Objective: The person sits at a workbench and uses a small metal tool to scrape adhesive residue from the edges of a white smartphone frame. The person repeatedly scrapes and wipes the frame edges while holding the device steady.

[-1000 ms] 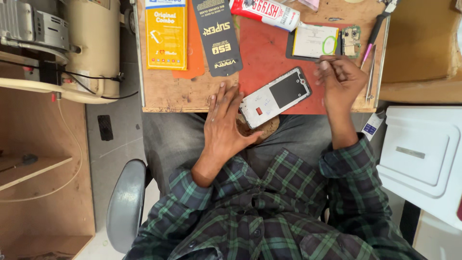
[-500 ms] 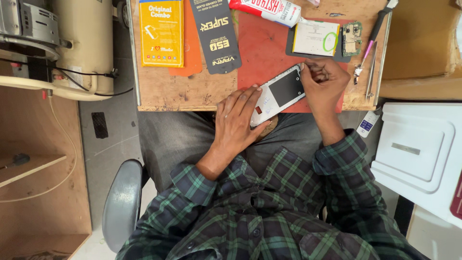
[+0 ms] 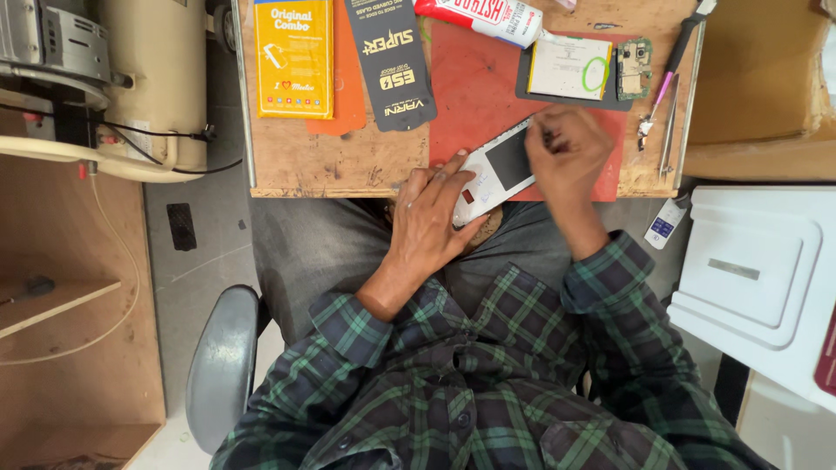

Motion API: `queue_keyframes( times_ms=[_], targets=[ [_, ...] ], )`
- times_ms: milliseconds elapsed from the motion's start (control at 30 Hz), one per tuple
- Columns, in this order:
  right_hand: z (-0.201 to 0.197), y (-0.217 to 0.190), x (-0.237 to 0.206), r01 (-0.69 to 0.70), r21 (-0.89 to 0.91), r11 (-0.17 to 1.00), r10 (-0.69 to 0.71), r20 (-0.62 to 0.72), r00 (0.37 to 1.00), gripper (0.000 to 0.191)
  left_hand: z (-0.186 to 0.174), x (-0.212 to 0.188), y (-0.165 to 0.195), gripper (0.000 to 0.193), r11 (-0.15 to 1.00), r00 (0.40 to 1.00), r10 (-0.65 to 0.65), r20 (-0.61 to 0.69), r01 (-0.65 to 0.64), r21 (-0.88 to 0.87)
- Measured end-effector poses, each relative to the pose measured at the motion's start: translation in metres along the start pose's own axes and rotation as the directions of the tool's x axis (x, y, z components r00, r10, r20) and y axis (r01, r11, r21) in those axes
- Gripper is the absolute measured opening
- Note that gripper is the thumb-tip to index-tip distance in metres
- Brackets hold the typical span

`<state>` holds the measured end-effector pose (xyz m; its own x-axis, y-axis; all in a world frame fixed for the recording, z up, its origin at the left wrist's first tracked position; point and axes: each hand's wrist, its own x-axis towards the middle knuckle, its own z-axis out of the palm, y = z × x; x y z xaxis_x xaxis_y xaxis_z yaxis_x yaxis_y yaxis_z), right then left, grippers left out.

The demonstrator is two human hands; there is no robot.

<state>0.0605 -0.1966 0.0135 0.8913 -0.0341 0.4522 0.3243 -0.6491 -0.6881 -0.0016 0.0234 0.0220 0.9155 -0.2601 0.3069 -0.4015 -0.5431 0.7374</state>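
I see my left hand (image 3: 433,219) curled around the near end of a white phone (image 3: 493,171), gripping it at the front edge of the wooden bench (image 3: 296,157), where it overhangs toward my lap. My right hand (image 3: 568,150) is bunched over the phone's far end, fingertips pinched narrow; I cannot tell whether they hold anything. The phone lies slantwise on the red mat (image 3: 475,96). Toward the back edge sit a yellow package (image 3: 293,57), a dark package (image 3: 390,61), a red-and-white tube (image 3: 484,17) and a small circuit board (image 3: 633,68). Tweezers (image 3: 669,130) lie near the right edge.
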Motion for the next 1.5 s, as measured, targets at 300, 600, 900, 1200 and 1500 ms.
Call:
queue_keyframes(
  times_ms=[300, 600, 900, 1200, 1500],
  targets=[
    [-0.007, 0.029, 0.006, -0.202, 0.253, 0.946, 0.212, -0.011, 0.977, 0.010, 0.002, 0.000, -0.001, 0.056, 1.000, 0.998, -0.011, -0.055, 0.010, -0.016],
    [-0.007, 0.037, -0.003, -0.182, 0.185, 0.966, 0.179, 0.036, 0.983, 0.013, 0.005, -0.002, -0.001, 0.054, 1.000, 0.998, -0.026, -0.063, 0.026, -0.004],
    [-0.008, 0.020, 0.001, -0.008, 0.070, 0.998, 0.004, 0.048, 0.999, 0.012, 0.006, 0.000, 0.001, 0.054, 1.000, 0.997, -0.014, -0.081, 0.015, 0.006],
    [-0.005, 0.010, 0.001, 0.092, -0.002, 0.996, -0.091, 0.069, 0.993, 0.014, 0.006, 0.000, 0.001, 0.055, 1.000, 0.997, -0.003, -0.074, 0.003, 0.008],
    [-0.002, -0.001, 0.001, 0.147, -0.006, 0.989, -0.146, 0.071, 0.987, 0.015, 0.008, -0.002, 0.001, 0.054, 1.000, 0.996, 0.001, -0.091, 0.002, 0.028]
  ],
)
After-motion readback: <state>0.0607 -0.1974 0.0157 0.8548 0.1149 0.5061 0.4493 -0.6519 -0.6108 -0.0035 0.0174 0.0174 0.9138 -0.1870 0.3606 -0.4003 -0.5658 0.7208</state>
